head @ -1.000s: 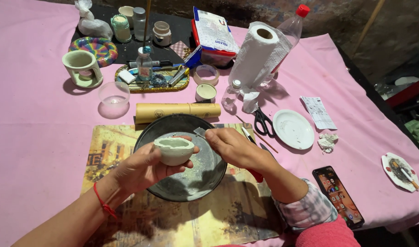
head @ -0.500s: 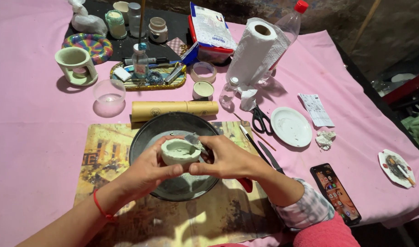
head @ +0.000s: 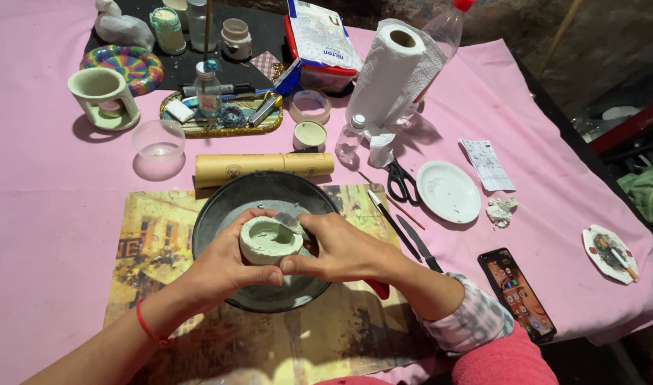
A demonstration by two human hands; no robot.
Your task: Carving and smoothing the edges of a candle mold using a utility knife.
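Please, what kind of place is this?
Probably a home craft table. A pink cloth covers it, and both hands hold a small pale green clay bowl over a dark round tray. Black-handled scissors and a white paper towel roll lie nearby.

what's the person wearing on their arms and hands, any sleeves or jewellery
The left hand is bare, with a thin red string bracelet around the wrist and no sleeve in view. The right hand is bare too, without rings or a watch; its forearm ends in a pushed-up sleeve of pale, pink-and-grey checked fabric.
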